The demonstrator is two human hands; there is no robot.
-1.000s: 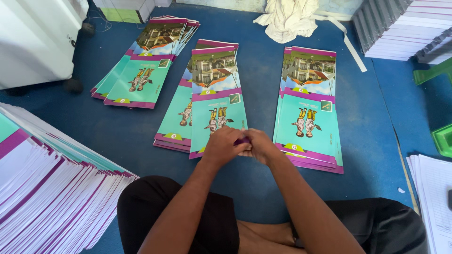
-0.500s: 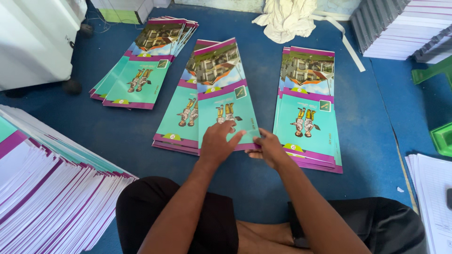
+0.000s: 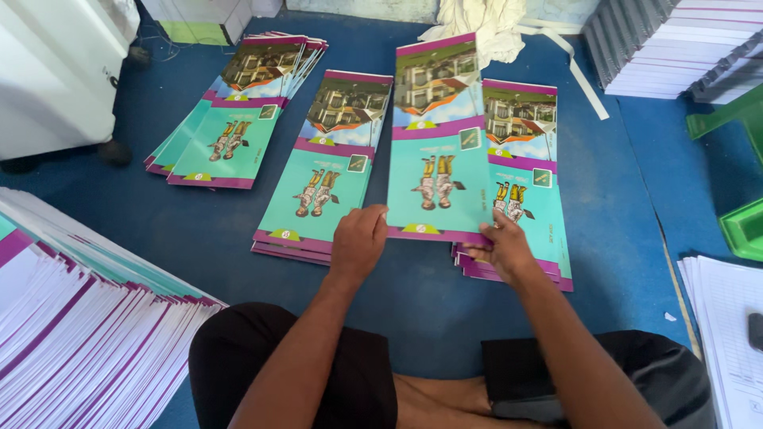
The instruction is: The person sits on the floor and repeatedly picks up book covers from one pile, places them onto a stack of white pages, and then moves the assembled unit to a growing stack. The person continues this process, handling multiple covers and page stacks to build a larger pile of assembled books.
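Above the blue floor mat, both the left hand and right hand are now pinching the bottom edge of a teal-and-purple printed cover sheet, lifting it off the middle stack toward the right stack.

Print or bindery workroom, blue mat floor as work surface, three piles of identical teal-and-purple booklet covers mid-frame, fanned printed sheets lower left, stacked white paper upper right, white machine casing upper left
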